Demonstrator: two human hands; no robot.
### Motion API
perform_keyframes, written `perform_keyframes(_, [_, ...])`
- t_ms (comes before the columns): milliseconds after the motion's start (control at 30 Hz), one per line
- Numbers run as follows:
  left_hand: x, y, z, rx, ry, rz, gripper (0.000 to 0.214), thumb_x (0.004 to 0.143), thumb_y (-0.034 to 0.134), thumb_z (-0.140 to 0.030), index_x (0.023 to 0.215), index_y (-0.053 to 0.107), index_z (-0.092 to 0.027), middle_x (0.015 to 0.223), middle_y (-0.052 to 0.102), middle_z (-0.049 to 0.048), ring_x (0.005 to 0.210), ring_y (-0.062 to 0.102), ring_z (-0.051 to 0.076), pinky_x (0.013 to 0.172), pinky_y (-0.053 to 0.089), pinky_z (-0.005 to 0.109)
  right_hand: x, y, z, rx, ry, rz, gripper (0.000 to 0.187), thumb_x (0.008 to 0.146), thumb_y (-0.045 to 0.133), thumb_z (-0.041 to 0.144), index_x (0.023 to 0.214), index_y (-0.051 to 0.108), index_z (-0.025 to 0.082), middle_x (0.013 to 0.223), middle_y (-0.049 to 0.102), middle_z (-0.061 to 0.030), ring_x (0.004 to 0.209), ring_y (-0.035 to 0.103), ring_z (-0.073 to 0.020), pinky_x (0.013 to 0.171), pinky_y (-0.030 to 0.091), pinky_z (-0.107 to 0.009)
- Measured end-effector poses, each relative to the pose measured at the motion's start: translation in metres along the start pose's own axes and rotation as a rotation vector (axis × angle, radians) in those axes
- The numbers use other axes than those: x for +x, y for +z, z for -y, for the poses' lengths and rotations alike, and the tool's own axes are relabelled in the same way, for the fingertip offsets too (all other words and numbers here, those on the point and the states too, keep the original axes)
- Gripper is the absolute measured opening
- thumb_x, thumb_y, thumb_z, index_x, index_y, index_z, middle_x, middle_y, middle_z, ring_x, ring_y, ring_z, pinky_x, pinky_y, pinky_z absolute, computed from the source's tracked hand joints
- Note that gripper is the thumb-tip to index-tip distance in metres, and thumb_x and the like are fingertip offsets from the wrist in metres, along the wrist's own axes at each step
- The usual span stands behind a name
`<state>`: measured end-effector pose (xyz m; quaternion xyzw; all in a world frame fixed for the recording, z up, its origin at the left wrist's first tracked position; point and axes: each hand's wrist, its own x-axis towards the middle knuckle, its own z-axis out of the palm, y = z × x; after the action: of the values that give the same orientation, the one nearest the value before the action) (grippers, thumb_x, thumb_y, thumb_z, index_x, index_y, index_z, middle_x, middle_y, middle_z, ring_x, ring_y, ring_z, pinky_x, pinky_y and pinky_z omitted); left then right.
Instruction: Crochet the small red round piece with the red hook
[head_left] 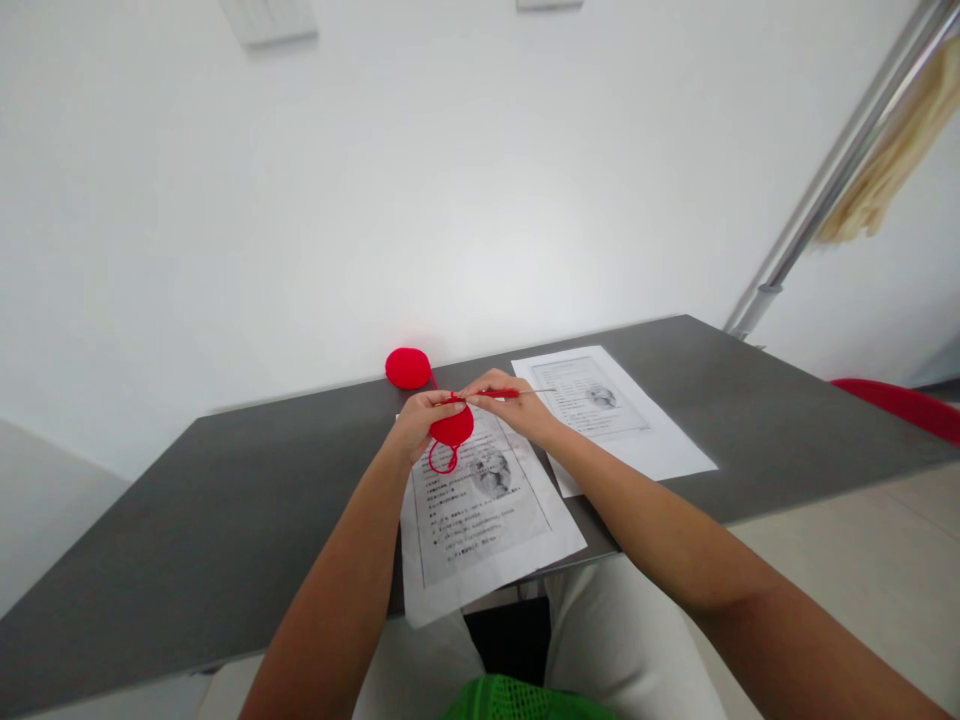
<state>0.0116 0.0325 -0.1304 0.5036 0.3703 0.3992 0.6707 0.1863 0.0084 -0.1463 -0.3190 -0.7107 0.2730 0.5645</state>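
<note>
Your right hand point(531, 411) grips the slim red-handled tool point(501, 393) crosswise — just leftward, your left hand point(415, 422) pinches the red yarn piece point(453, 429).

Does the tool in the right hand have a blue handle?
No, the right hand holds a red-handled tool, its bright red showing plainly between the fingers and the thin shaft.

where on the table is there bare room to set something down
The dark table is bare left of the left hand and forearm, and between the right sheet and the table's right end. Crowded in the middle: red yarn piece, red-handled tool, right hand, yarn ball, left sheet.
</note>
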Motion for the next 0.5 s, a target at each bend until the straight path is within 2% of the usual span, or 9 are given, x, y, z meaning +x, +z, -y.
perform_keyframes(267, [-0.002, -0.012, -0.008, 0.055, -0.083, 0.059, 0.029, 0.047, 0.085, -0.024, 0.069, 0.071, -0.01, 0.055, 0.064, 0.0013, 0.048, 0.052, 0.008, 0.049, 0.036, 0.02, -0.001, -0.003, 0.002, 0.035, -0.003, 0.046, 0.014, 0.083, 0.064, 0.032, 0.09, 0.073, 0.024, 0.091, 0.071, -0.004, 0.092, 0.063, -0.0173, 0.086, 0.049, -0.034])
perform_keyframes(500, [-0.003, -0.018, -0.011, 0.053, -0.076, 0.102, 0.028, 0.05, 0.083, -0.021, 0.073, 0.072, -0.01, 0.058, 0.064, 0.0021, 0.048, 0.051, 0.007, 0.049, 0.036, 0.019, -0.001, -0.002, 0.004, 0.101, 0.053, 0.045, 0.016, 0.082, 0.064, 0.033, 0.09, 0.072, 0.022, 0.093, 0.071, -0.005, 0.094, 0.064, -0.0181, 0.088, 0.049, -0.036])
